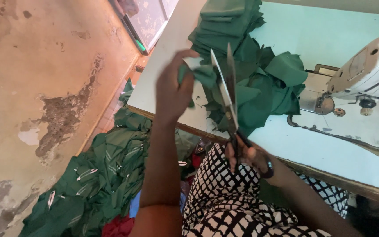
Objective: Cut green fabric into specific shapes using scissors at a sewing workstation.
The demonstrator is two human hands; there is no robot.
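Right hand (247, 157) gripped scissors (230, 94), blades parted at twelve o'clock; left hand (173, 90) pinched limp, light green cloth (205, 75), best held near the cut.

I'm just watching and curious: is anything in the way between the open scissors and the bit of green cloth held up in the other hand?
Nothing visible does. The left hand holds the green cloth piece right at the open blades of the scissors, which the right hand grips by the handles.
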